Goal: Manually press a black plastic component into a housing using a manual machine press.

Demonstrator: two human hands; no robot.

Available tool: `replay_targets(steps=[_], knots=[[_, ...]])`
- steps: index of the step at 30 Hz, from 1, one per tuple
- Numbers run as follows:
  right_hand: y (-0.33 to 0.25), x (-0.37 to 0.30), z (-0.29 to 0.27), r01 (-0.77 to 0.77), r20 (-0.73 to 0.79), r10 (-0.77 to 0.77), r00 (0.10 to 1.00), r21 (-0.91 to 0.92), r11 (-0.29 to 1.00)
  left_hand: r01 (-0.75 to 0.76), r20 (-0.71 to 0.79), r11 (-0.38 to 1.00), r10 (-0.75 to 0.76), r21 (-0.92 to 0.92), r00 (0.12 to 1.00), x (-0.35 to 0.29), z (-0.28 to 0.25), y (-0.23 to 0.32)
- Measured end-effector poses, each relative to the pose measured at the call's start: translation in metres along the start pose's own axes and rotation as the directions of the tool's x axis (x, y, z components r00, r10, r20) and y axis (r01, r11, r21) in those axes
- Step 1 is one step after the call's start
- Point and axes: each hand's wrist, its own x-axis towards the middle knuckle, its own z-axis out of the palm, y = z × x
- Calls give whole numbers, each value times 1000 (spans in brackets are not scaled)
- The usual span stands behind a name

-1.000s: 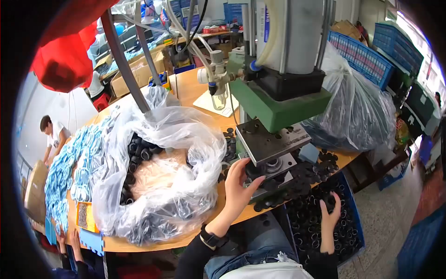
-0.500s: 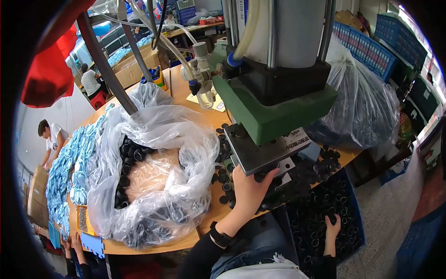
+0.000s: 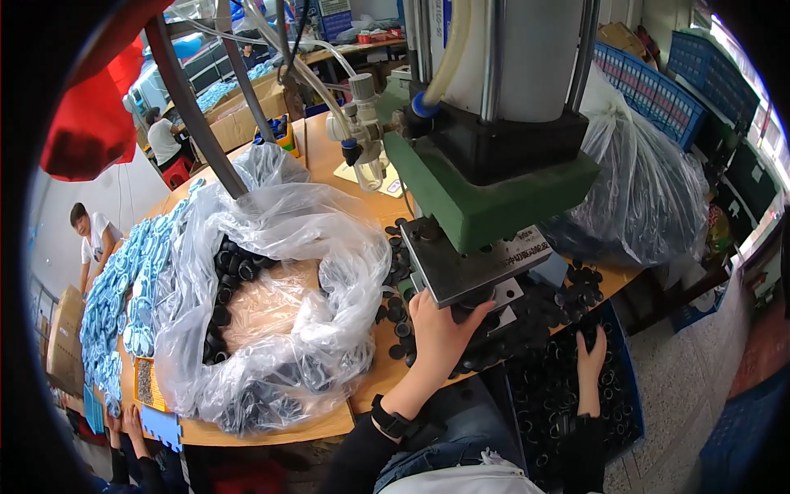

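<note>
Left hand (image 3: 440, 333) reaches under the steel plate (image 3: 469, 263) of the green press (image 3: 494, 193) at the bench's near edge; fingers tucked under it, so can't tell whether that grip is clenched or what it has. Loose black rings (image 3: 397, 317) lie scattered on the bench (image 3: 271, 428) just beside it. Right hand (image 3: 591, 350) hangs below the bench edge, fingers dipped into a blue crate (image 3: 629, 403) of black rings; grip state unclear. Big clear bag (image 3: 280, 305) of rings crowds the left side; a second bag (image 3: 650, 198) sits behind the press.
</note>
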Motion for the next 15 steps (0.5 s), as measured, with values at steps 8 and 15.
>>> replay_targets(steps=[8,15], knots=[[-145,81,96,748,305,-684,662,-207,631,21,41,1000,-21,3,999,-40,-72,-23],[-106,99,89,747,455,-606,652,-248,617,80,-191,952,-23,296,981,-101,-184,-84]])
